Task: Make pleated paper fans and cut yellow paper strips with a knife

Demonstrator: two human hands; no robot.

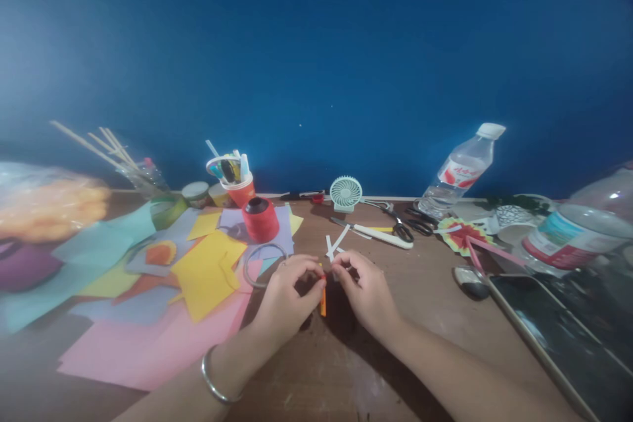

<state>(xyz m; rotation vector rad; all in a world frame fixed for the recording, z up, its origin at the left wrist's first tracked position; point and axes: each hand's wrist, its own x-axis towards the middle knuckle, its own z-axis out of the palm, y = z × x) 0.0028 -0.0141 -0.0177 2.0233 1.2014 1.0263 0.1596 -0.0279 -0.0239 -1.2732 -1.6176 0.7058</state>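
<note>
My left hand (287,300) and my right hand (363,290) meet over the brown table (420,316), fingertips pinched together on a small orange paper strip (323,300) that hangs down between them. A silver bangle (212,379) circles my left wrist. White paper strips (336,242) lie just beyond my fingers. Left of my hands spread sheets of coloured paper (208,273), yellow on top of pink.
A red spool (260,219) and a cup of pens (236,181) stand behind the paper. A small fan (345,193), scissors (403,229), a white knife (383,236), a water bottle (462,168), a folded paper ornament (462,235) and a tablet (554,330) lie to the right.
</note>
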